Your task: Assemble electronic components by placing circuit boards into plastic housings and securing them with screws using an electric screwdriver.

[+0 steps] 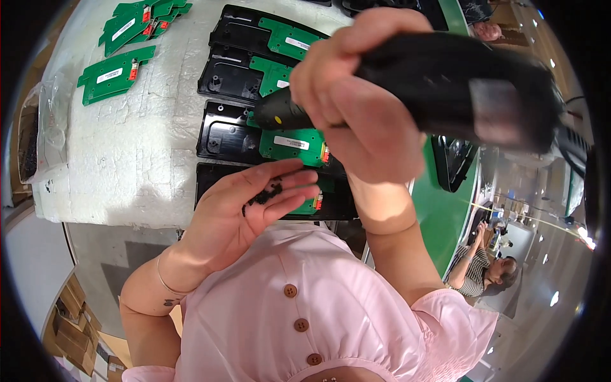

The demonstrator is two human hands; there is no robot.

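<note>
My right hand (372,121) is wrapped round a black electric screwdriver (439,79), blurred by motion. Its tapered nose points left, over the green circuit board (286,151) in one of the black plastic housings (219,130); whether the tip touches anything is hidden. Lower down, my left hand (223,207) lies palm up, cupping a small heap of black screws (268,192). Its thumb and forefinger reach toward the board's lower edge. Beneath that hand another housing (207,175) with a green board is partly covered. Further housings with boards (229,73) lie in a column beyond.
Loose green circuit boards (111,79) lie at the far left on the white foam-like work surface (153,140), some stacked. A clear plastic bag (54,121) hangs by the left edge. Right of the housings runs a green tabletop (439,210) with black parts. Another person (480,270) works at the right.
</note>
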